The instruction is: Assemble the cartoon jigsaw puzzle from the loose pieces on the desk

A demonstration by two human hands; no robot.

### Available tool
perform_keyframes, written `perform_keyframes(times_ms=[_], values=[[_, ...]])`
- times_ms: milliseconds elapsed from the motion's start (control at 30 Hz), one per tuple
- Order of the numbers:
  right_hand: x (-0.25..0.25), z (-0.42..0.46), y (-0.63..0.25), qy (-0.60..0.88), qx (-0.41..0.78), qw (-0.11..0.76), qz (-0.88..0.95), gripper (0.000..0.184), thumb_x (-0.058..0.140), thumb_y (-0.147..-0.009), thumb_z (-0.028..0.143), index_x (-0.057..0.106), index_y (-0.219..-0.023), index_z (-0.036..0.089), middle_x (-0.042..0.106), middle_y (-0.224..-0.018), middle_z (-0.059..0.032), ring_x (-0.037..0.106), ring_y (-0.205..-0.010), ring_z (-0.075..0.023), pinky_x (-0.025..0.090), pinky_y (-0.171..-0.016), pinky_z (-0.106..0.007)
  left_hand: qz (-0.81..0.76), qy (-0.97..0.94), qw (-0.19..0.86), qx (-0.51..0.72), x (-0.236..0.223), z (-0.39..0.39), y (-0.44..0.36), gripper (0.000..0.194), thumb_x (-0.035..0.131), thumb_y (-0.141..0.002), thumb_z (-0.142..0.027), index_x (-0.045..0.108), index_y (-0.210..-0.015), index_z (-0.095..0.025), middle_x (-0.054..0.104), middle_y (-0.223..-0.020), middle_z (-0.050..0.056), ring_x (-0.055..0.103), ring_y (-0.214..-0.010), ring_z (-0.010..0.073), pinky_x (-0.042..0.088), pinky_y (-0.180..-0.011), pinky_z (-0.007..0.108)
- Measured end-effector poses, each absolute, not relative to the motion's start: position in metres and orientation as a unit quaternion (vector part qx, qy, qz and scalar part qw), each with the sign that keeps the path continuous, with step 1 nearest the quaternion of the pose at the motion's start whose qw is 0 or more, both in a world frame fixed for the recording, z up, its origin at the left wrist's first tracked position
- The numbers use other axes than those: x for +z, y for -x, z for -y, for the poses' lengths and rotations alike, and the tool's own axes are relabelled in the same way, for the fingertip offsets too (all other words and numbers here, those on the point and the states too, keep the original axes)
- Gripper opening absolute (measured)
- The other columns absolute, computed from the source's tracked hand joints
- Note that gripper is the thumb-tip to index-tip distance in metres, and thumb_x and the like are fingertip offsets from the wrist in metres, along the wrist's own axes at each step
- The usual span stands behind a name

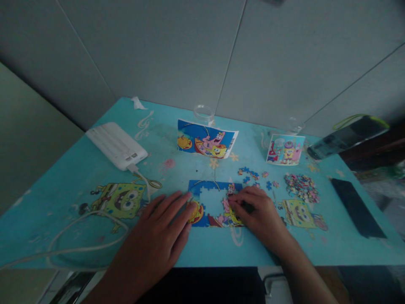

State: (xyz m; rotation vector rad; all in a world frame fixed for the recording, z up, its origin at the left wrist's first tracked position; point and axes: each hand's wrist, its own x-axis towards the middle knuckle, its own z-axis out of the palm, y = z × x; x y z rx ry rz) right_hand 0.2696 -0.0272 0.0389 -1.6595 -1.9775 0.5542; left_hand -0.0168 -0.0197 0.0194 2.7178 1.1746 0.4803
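Note:
A partly assembled jigsaw puzzle (pixel 215 220) lies on the blue table, its joined border around an open gap in the middle. My left hand (pixel 167 217) rests flat with fingers stretched out, the fingertips touching the puzzle's left edge. At the right side of the puzzle, my right hand (pixel 255 207) has its thumb and index finger pinched together over the pieces. Whatever sits between those fingertips is too small to make out. Behind the puzzle stands a picture card (pixel 205 141) with the same cartoon scene. Several loose puzzle pieces (pixel 249 172) lie just beyond my right hand.
A heap of mixed pieces (pixel 302 188) lies to the right, with a second picture card (pixel 285 150) behind it. A dark flat object (pixel 357 209) and a bottle (pixel 348 137) are farther right. At left lie a white power bank (pixel 116 145) and its cable (pixel 85 249).

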Motion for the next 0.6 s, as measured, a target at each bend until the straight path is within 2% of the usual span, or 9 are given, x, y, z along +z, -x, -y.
perform_keyframes(times_ms=[233, 467, 600], values=[[0.0436, 0.0318, -0.2751, 0.597, 0.161, 0.280, 0.734, 0.020, 0.059, -0.097, 0.023, 0.076, -0.107, 0.027, 0.069, -0.092, -0.0053, 0.063, -0.089, -0.0230, 0.046, -0.082, -0.040, -0.382, -0.909, 0.066, 0.151, 0.0147, 0.0197, 0.0182, 0.046, 0.052, -0.099, -0.025, 0.052, -0.144, -0.024, 0.048, -0.153, 0.006, 0.043, -0.140, 0.0290, 0.037, -0.114, 0.054], [0.0426, 0.0357, -0.2761, 0.524, 0.103, 0.180, 0.826, 0.024, 0.058, -0.096, 0.021, 0.076, -0.110, 0.027, 0.069, -0.091, -0.0055, 0.058, -0.083, -0.0221, 0.037, -0.078, -0.042, -0.383, -0.909, 0.066, 0.149, 0.0150, 0.0197, 0.0191, 0.047, 0.052, -0.099, -0.025, 0.050, -0.146, -0.025, 0.046, -0.155, 0.005, 0.041, -0.141, 0.0298, 0.036, -0.114, 0.055], [0.0441, 0.0370, -0.2733, 0.514, 0.089, 0.166, 0.837, 0.022, 0.059, -0.097, 0.023, 0.075, -0.111, 0.026, 0.069, -0.089, -0.0053, 0.058, -0.081, -0.0217, 0.036, -0.077, -0.043, -0.382, -0.910, 0.067, 0.148, 0.0130, 0.0221, 0.0188, 0.049, 0.054, -0.098, -0.025, 0.049, -0.146, -0.025, 0.046, -0.155, 0.004, 0.040, -0.142, 0.0281, 0.035, -0.114, 0.054]])
